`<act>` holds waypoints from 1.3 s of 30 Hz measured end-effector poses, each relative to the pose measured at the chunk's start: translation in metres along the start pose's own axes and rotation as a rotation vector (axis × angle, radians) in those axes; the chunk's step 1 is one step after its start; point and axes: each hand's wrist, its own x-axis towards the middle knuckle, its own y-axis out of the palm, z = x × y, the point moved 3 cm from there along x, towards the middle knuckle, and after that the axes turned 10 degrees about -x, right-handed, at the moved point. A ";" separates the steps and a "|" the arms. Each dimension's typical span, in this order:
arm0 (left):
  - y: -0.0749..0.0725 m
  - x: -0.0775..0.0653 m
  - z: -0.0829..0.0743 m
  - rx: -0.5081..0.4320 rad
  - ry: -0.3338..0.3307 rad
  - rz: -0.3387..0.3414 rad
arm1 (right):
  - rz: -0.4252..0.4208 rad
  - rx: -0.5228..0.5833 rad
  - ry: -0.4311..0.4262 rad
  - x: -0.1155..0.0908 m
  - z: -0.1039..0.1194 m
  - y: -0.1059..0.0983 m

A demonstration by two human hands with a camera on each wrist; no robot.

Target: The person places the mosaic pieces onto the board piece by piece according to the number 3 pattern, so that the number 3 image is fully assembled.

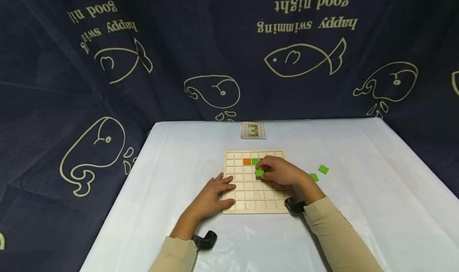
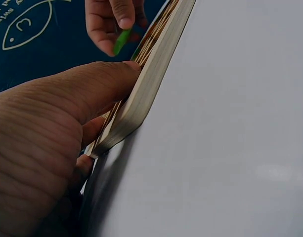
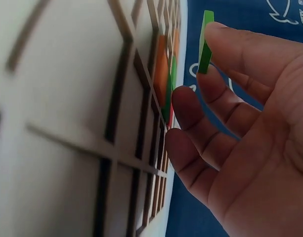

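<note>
Head view: on a white table point(image 1: 161, 156), L hand point(image 1: 211, 196) rests on the L side of a gridded board point(image 1: 249, 194), fingers apart, prob. to steady it. R hand point(image 1: 281, 170) pinches a green tile point(image 1: 259, 172) over the grid. In the grid: 1 orange tile point(image 1: 247, 161), 1 green one point(image 1: 255, 161), 1 red tile point(image 1: 261, 159), partly hidden. 2 loose greens point(image 1: 323, 169) lie right of the board, prob. for easy reach; 1 card point(image 1: 253, 130) w/ coloured squares lies beyond, prob. for viewing.

L wrist view: thumb on the board's edge; R hand beyond w/ tile.

R wrist view: thumb & forefinger clamp the tile, apart from the board, prob. to leave its board-facing side uncovered; other fingers loosely bent.
</note>
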 end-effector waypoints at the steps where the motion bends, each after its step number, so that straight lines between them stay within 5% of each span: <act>1: 0.000 0.000 0.000 -0.001 0.001 -0.001 | 0.003 -0.005 -0.002 0.001 0.001 0.001; 18: -0.001 -0.001 -0.001 -0.011 -0.019 0.003 | 0.004 -0.119 0.002 0.010 0.004 0.017; 39: -0.001 0.000 -0.001 -0.014 -0.014 -0.001 | 0.007 -0.077 0.010 0.007 0.005 0.014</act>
